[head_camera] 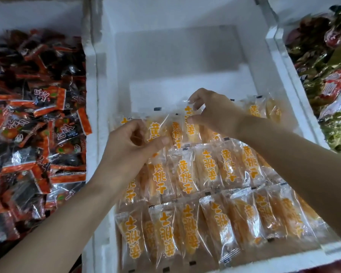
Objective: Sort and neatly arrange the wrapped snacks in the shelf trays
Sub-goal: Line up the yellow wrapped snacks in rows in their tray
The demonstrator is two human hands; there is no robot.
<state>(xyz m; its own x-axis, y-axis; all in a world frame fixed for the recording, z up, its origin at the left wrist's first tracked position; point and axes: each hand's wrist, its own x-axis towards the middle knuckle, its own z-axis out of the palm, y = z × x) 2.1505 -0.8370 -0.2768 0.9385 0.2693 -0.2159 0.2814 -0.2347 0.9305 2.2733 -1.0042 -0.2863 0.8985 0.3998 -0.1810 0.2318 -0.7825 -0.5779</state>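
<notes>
Evidently mid-row, the right hand (211,111) pinched a peach packet (189,124) by its top edge while the left hand (132,142) pinched the neighbouring packet (155,132), both in the far row of the white tray (185,56), so the next move seemed to be seating the first flush beside the left grip.

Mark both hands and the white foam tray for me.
left hand (126,146): head view, base of thumb; pinches left peach packet (156,131).
right hand (219,112): head view, back of hand; pinches middle peach packet (190,130).
white foam tray (185,79): head view, bare floor, far end.
</notes>
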